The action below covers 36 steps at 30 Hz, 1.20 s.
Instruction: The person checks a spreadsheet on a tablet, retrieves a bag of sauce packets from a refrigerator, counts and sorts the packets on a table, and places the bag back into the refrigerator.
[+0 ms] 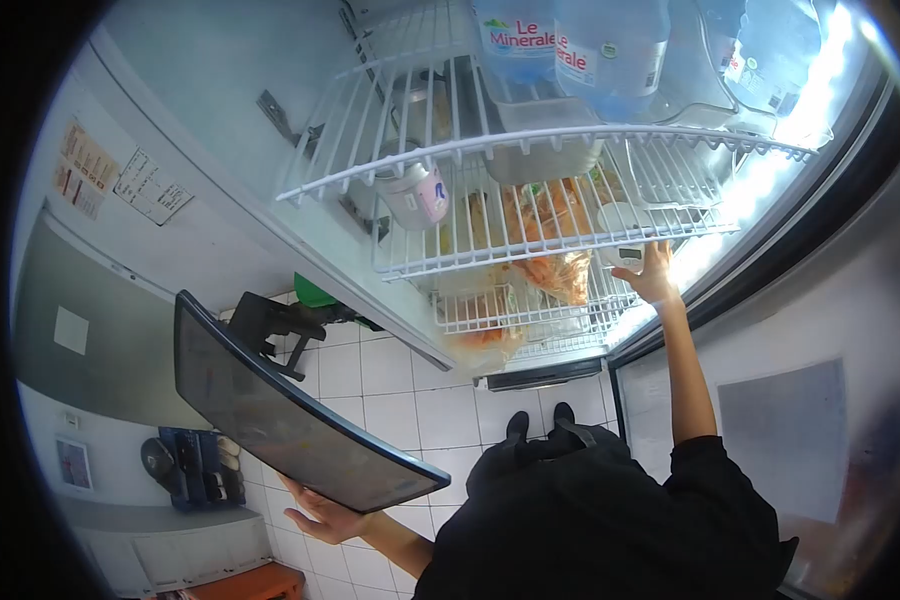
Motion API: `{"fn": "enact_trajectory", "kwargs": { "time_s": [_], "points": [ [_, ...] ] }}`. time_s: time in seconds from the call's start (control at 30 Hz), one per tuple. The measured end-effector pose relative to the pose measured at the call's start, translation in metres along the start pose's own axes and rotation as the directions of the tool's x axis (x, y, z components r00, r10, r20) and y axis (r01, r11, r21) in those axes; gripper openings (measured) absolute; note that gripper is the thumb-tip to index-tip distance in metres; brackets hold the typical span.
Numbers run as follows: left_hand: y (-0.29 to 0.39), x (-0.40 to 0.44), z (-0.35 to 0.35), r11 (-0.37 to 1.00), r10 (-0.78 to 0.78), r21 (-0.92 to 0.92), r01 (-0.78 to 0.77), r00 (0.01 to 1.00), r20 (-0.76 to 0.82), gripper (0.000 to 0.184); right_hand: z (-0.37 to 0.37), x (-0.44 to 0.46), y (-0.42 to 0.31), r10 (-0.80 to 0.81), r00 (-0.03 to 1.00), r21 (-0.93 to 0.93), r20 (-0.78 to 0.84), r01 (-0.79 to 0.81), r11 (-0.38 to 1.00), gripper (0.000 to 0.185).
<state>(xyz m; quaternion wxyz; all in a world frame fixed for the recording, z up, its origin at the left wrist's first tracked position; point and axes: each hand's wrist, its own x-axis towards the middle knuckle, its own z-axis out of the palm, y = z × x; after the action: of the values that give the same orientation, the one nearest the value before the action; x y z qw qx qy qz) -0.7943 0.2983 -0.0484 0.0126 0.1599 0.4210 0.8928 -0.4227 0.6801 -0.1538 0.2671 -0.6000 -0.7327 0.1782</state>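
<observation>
My right hand (pixel 652 275) reaches into an open fridge, its fingers around the front edge of a white digital scale (pixel 625 257) with a small grey display. Wire shelf bars partly cover the scale. My left hand (pixel 325 515) is low on the left, under a dark tray (pixel 300 410) with a blue-black rim. The tray is tilted and rests against that hand, with some fingers hidden behind it. Near the right hand, a bag of orange food (pixel 555 240) lies on a lower shelf.
Le Minerale water bottles (pixel 610 60) stand above a white wire shelf (pixel 530 140). A jar (pixel 415 195) sits left on the shelf below. The open fridge door (pixel 780 430) is at my right. A black stand (pixel 270 325) and green object (pixel 313 290) are at left.
</observation>
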Motion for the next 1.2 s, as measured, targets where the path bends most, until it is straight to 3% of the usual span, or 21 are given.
{"fn": "enact_trajectory", "kwargs": {
  "time_s": [0.03,0.07,0.1,0.13,0.2,0.3,0.33,0.4,0.43,0.47,0.5,0.57,0.6,0.7,0.77,0.87,0.9,0.97,1.03,1.1,1.2],
  "points": [
    [-0.010,-0.001,-0.019,0.965,0.125,0.207,-0.158,0.978,0.166,0.073,-0.005,0.000,-0.004,-0.006,1.000,-0.006,0.015,0.006,1.000,0.102],
    [-0.010,0.001,-0.016,0.985,0.102,0.129,-0.117,0.988,0.114,0.071,0.000,0.002,0.000,-0.016,0.998,-0.024,-0.056,0.014,1.000,0.104],
    [-0.006,0.001,-0.013,0.956,0.009,-0.292,0.036,0.988,0.153,0.055,-0.001,0.004,0.006,-0.012,0.999,-0.019,-0.043,0.011,1.000,0.107],
    [0.001,0.000,-0.001,0.735,-0.084,-0.652,0.190,0.978,0.190,0.046,-0.003,0.005,0.007,0.005,1.000,-0.049,-0.023,-0.006,0.999,0.106],
    [-0.021,0.005,-0.032,0.709,-0.009,-0.700,0.087,0.993,0.115,0.048,-0.008,0.006,0.006,0.013,1.000,-0.076,0.013,-0.012,0.997,0.102],
    [-0.028,0.002,-0.050,0.662,-0.034,-0.750,0.005,0.999,-0.024,0.048,-0.009,0.005,0.004,-0.009,1.000,-0.041,-0.022,0.008,0.999,0.094],
    [-0.028,0.001,-0.050,0.668,-0.028,-0.744,-0.002,0.999,-0.027,0.048,-0.011,0.004,0.001,-0.015,0.999,-0.080,-0.037,0.012,0.997,0.093],
    [-0.029,0.002,-0.050,0.855,0.011,-0.518,-0.019,1.000,-0.019,0.046,-0.013,0.000,-0.003,-0.014,0.999,-0.066,-0.048,0.011,0.998,0.092],
    [-0.025,0.002,-0.044,0.966,0.039,-0.256,-0.037,0.999,0.001,0.054,-0.016,-0.002,-0.006,-0.009,0.999,-0.014,-0.044,0.009,1.000,0.092],
    [-0.021,0.002,-0.041,0.980,0.026,-0.200,-0.011,0.997,0.072,0.059,-0.014,-0.004,-0.006,-0.044,0.993,0.003,-0.113,0.044,0.999,0.096],
    [-0.017,0.003,-0.037,0.990,0.013,-0.140,0.007,0.990,0.142,0.064,-0.014,-0.006,-0.009,0.040,0.995,0.017,-0.091,-0.038,0.999,0.100],
    [-0.010,0.007,-0.033,0.883,-0.016,-0.430,0.187,0.929,0.370,0.057,-0.003,-0.009,0.003,-0.129,0.954,-0.017,-0.269,0.129,0.991,0.104],
    [-0.008,0.005,-0.028,0.904,-0.058,-0.393,0.170,0.958,0.280,0.061,0.004,-0.016,0.004,-0.025,0.945,0.024,-0.326,0.034,0.999,0.103],
    [-0.002,0.000,-0.012,0.942,-0.137,-0.301,0.146,0.989,0.052,0.069,0.011,-0.031,-0.005,0.022,0.911,0.186,-0.412,0.060,0.981,0.080],
    [0.001,0.000,-0.008,0.946,-0.154,-0.290,0.142,0.988,-0.020,0.067,0.018,-0.038,-0.003,-0.064,0.842,0.146,-0.535,0.167,0.975,0.056],
    [0.006,-0.004,0.004,0.966,-0.159,-0.217,0.139,0.984,-0.080,0.069,0.028,-0.038,0.009,-0.075,0.815,0.143,-0.575,0.191,0.971,0.052],
    [0.005,-0.002,0.007,0.971,-0.159,-0.193,0.138,0.983,-0.096,0.070,0.030,-0.040,0.011,-0.157,0.782,0.036,-0.603,0.223,0.974,0.053],
    [-0.020,0.004,-0.042,0.954,0.223,0.156,-0.255,0.955,0.193,0.069,0.031,-0.039,0.013,-0.225,0.770,-0.125,-0.596,0.188,0.974,0.054],
    [-0.025,0.008,-0.047,0.960,0.218,0.128,-0.250,0.951,0.221,0.068,0.022,-0.039,0.003,-0.390,0.684,-0.378,-0.616,0.177,0.909,0.054],
    [-0.005,0.005,-0.014,0.952,-0.177,-0.254,0.173,0.984,0.008,0.067,0.027,-0.035,0.016,-0.536,0.612,-0.497,-0.581,0.255,0.829,0.054],
    [-0.008,0.007,-0.015,0.949,-0.197,-0.246,0.196,0.980,0.024,0.069,0.019,-0.032,0.010,-0.590,0.594,-0.516,-0.546,0.316,0.796,0.050]
  ]
}}
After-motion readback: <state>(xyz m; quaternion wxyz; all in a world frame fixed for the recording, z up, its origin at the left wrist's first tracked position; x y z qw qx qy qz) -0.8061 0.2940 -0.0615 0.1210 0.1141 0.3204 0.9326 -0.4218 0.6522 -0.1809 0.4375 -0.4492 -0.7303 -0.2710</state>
